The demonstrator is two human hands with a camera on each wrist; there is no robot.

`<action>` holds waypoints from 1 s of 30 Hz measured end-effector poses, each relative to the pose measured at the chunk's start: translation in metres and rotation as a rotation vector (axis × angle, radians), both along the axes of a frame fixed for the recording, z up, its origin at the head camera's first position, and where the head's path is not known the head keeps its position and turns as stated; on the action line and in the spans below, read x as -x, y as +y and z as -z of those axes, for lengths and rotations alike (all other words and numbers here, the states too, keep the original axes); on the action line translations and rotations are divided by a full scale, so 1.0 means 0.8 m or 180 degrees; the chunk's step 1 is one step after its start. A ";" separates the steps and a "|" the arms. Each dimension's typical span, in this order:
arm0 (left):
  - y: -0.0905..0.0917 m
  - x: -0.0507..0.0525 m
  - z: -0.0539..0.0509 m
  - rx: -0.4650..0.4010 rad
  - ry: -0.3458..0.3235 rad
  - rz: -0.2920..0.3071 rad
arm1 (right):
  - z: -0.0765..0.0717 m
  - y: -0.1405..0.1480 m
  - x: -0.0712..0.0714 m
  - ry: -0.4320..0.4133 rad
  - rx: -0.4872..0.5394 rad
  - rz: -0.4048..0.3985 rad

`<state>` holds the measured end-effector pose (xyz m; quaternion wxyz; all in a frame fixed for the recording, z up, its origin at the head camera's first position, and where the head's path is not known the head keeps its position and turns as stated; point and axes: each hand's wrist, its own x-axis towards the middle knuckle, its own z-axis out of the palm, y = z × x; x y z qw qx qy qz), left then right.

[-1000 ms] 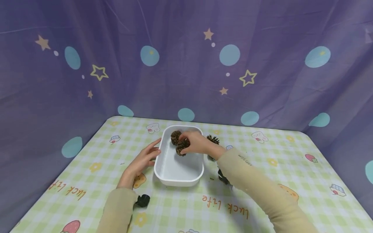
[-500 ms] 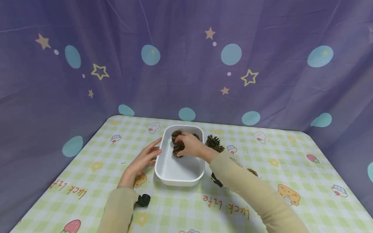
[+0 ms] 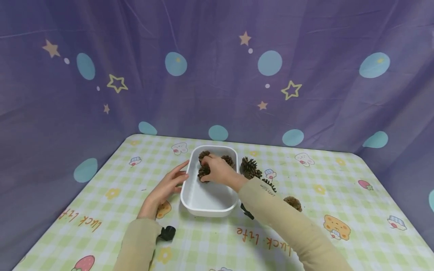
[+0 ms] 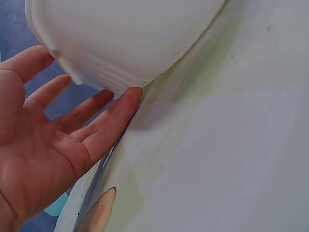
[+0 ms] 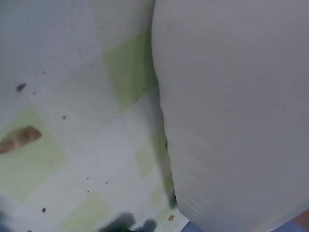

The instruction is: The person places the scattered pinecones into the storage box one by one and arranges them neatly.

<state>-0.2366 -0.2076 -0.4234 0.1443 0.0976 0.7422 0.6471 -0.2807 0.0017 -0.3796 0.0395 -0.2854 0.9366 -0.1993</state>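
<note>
A white rectangular tray [image 3: 208,197] stands on the table. My left hand [image 3: 167,188] is at its left side, fingers spread; in the left wrist view the fingertips [image 4: 130,94] touch the tray's outer wall. Inside the tray, my right hand [image 3: 218,171] grips a brown pine cone [image 3: 203,175] between thumb and fingers, its palm side hidden. Another pine cone [image 3: 203,155] lies at the back left of the tray, and one more [image 3: 228,161] sits at the back right, partly behind the hand.
Right of the tray lie several pine cones, including a spiky one [image 3: 249,165] and a rounder one [image 3: 293,203] beyond the right sleeve [image 3: 288,222]. Small brown bits, such as a scale-like flake [image 5: 21,139], dot the checked tablecloth [image 3: 339,184]. A purple curtain [image 3: 217,105] hangs behind.
My right hand has moved slightly left inside the tray with the pine cone. The back-right cone and those beyond the sleeve have come into sight. My left hand stays put.
</note>
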 end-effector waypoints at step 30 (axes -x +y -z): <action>0.000 0.000 0.001 -0.0032 0.0028 0.0029 | -0.044 0.054 0.012 0.0080 0.0128 -0.0126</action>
